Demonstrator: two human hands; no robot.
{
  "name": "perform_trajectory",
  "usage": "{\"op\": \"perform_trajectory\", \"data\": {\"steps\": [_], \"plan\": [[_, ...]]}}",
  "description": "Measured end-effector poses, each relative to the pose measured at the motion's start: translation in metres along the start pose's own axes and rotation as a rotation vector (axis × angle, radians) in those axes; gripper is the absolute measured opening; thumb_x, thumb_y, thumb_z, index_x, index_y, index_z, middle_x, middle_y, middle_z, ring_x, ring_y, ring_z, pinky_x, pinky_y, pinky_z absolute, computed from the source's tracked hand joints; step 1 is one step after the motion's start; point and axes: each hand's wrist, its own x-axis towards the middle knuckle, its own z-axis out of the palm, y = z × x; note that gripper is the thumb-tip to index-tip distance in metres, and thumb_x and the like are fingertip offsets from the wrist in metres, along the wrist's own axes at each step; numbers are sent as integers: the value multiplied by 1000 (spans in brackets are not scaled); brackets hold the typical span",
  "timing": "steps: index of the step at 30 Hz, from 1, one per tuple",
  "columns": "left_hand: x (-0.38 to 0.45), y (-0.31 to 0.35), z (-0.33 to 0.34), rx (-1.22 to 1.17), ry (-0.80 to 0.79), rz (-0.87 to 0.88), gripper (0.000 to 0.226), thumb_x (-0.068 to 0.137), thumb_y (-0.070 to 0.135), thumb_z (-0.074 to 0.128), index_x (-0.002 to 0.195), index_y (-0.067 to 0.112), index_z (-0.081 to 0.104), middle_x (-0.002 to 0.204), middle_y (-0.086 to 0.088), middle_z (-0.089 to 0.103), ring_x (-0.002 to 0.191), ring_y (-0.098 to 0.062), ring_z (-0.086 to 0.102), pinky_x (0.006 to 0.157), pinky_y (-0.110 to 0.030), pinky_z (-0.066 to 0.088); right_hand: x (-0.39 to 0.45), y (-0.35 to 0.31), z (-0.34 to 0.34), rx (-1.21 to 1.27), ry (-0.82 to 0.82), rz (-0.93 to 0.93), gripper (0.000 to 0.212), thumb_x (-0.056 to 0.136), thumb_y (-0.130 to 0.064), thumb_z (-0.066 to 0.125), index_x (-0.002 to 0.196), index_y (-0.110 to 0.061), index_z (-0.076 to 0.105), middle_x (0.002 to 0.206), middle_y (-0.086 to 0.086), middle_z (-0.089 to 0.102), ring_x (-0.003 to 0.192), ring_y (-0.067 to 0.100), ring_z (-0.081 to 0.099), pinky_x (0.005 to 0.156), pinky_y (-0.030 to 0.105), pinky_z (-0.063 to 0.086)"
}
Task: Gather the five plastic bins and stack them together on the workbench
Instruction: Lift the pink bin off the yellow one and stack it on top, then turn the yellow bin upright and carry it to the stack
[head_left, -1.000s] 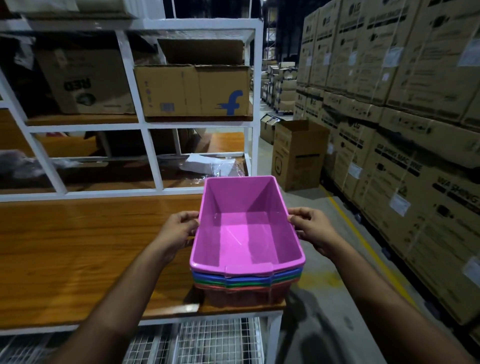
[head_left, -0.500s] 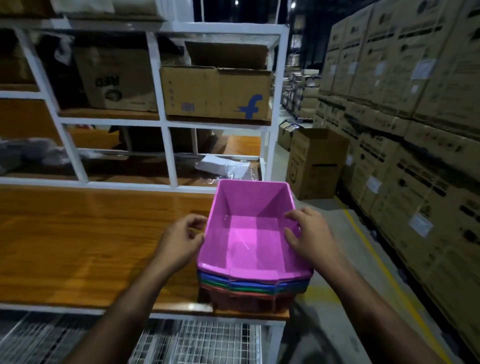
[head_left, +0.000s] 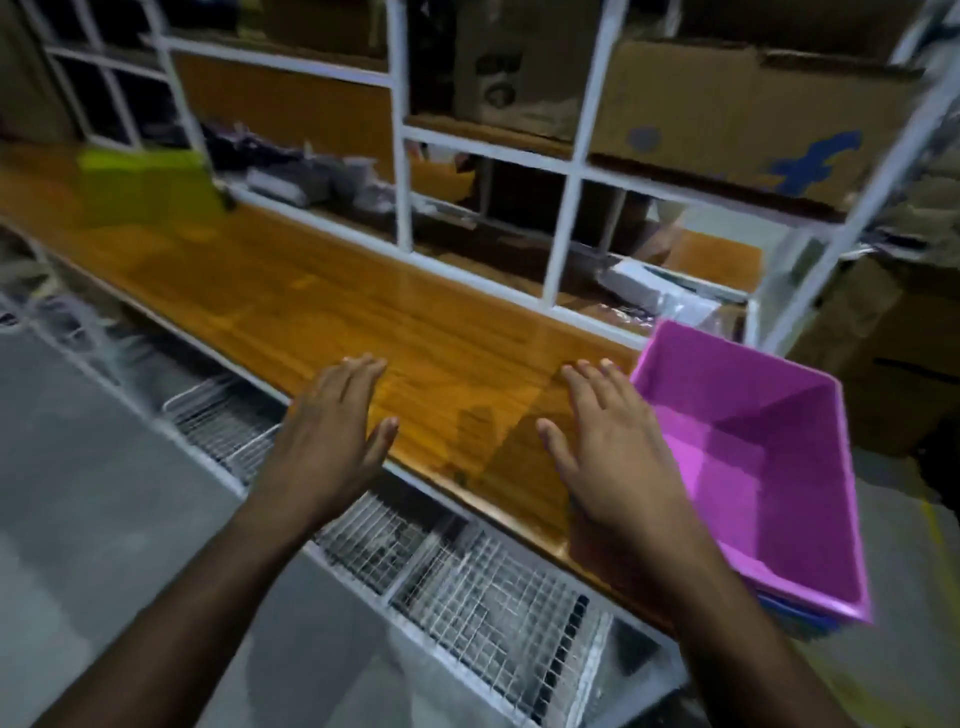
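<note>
Pointing away, long axis: bin stack (head_left: 753, 457)

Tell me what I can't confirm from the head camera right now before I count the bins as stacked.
- Bins under the pink bin: only a blue rim shows, so the count is unreadable.
- Yellow-green thing at the far end of the workbench: motion blur hides what it is.
- Left hand and right hand: fingers straight, but contact with the bench is unclear.
- Box markings: smeared.

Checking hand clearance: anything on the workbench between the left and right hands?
Nothing: in the head view only bare workbench wood shows between the left hand and right hand; the pink bin sits beyond the right hand.
</note>
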Motion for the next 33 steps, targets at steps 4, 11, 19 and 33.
{"op": "perform_trajectory", "data": {"steps": [4,11,19,33], "plan": [[-21,-78,-13,30,18,-131,65,96,49,41,150,14,32,156,-9,36,144,-27,30,114,-47,31,37,-72,30,34,-87,-126,69,97,-59,25,155,-21,24,164,1,22,152,18,12,122,45,20],[-30,-254,-49,100,-22,-264,64,98,46,42,151,15,29,158,-8,30,147,-25,25,116,-41,25,118,-228,110,91,-138,-221,66,100,-54,25,156,-20,21,163,4,25,151,21,16,120,46,23],[-12,-406,-98,185,-43,-361,62,97,48,43,149,18,32,155,-8,35,145,-27,28,116,-40,23,193,-383,171,140,-199,-296,68,100,-56,25,157,-21,16,164,4,23,152,21,14,120,49,23],[105,-648,-104,250,-74,-464,64,97,52,37,151,19,26,158,-7,30,147,-24,23,119,-40,20,384,-575,314,214,-260,-381,69,99,-55,29,157,-21,13,165,2,18,153,20,9,122,47,18]]}}
